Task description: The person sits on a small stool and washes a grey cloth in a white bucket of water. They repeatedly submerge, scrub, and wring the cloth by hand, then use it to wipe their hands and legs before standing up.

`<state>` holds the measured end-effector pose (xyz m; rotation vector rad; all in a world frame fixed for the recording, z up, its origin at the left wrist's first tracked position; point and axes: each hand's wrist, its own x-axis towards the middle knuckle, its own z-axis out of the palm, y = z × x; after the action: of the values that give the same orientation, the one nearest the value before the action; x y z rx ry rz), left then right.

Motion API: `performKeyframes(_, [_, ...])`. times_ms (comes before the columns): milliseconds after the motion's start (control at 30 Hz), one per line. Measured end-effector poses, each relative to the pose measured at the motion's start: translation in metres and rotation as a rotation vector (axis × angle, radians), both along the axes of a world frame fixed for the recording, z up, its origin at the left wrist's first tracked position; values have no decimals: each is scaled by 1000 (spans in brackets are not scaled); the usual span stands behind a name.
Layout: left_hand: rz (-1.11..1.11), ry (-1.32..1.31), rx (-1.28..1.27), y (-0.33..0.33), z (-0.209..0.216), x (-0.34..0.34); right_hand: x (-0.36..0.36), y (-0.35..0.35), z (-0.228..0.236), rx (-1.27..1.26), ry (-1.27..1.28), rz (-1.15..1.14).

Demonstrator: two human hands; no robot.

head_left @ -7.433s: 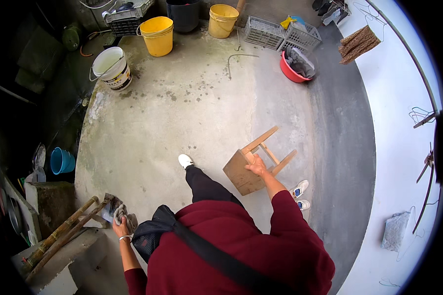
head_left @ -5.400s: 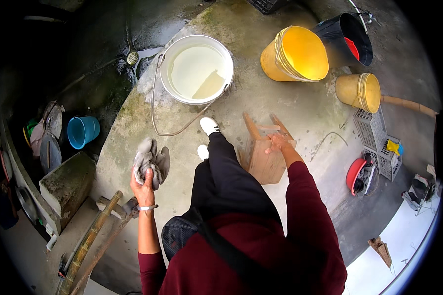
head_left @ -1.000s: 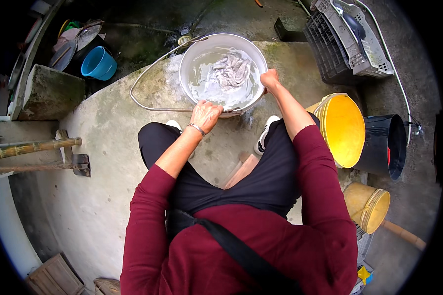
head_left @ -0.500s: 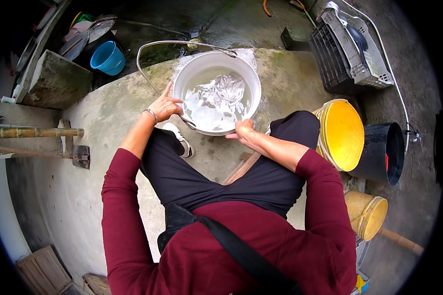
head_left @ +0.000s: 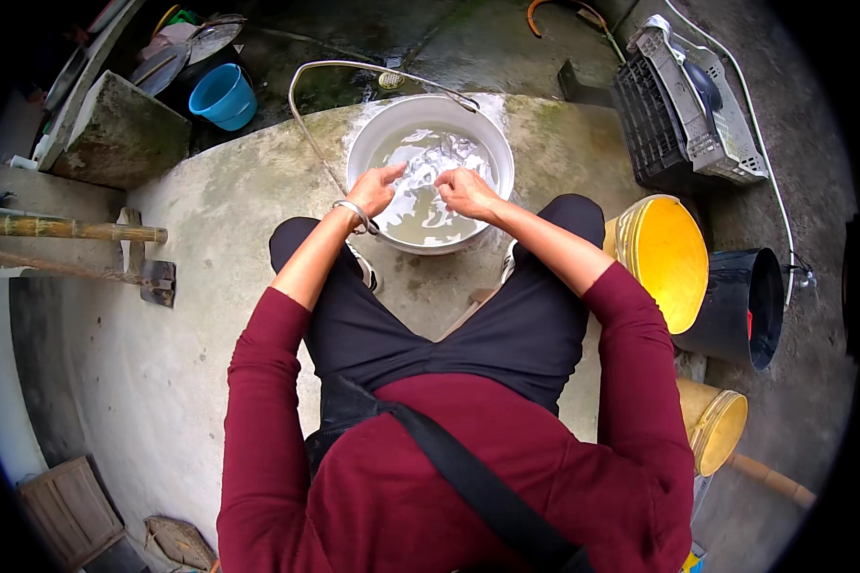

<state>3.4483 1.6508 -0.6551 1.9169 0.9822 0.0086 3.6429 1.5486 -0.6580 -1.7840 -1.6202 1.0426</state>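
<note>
A wide pale bucket (head_left: 434, 249) of cloudy water stands on the concrete between my feet. A light crumpled cloth (head_left: 459, 151) lies in the water, partly hidden by glare and by my fingers. Over the bucket's left part hangs my left hand (head_left: 375, 191), fingers stretched toward the middle and nothing in them. Facing it above the water is my right hand (head_left: 465, 194), its fingers loosely bent and apart, holding nothing visible. The wire handle (head_left: 308, 134) leans out over the bucket's left and far side.
To the right stand a yellow bucket (head_left: 674, 267), a black bucket (head_left: 764, 310) and a smaller yellow bucket (head_left: 717, 430). Grey crates (head_left: 712, 134) sit at the far right. At the left are a blue bucket (head_left: 224, 97), a concrete block (head_left: 119, 129) and a bamboo pole (head_left: 67, 228).
Both hands have left the bucket's near rim and moved inward over the water, closer together. My knees have drawn nearer the bucket.
</note>
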Motion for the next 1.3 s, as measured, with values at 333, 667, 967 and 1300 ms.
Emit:
performKeyframes(333, [887, -389, -832, -13, -79, 11, -23, 49, -91, -448, -188, 217])
performKeyframes(667, [932, -355, -861, -14, -75, 27, 10, 59, -79, -3, -372, -183])
performKeyframes(967, [989, -456, -984, -11, -88, 22, 47, 75, -113, -101, -363, -346])
performKeyframes(1300, [862, -281, -1032, -21, -91, 41, -27, 67, -80, -100, 454, -359])
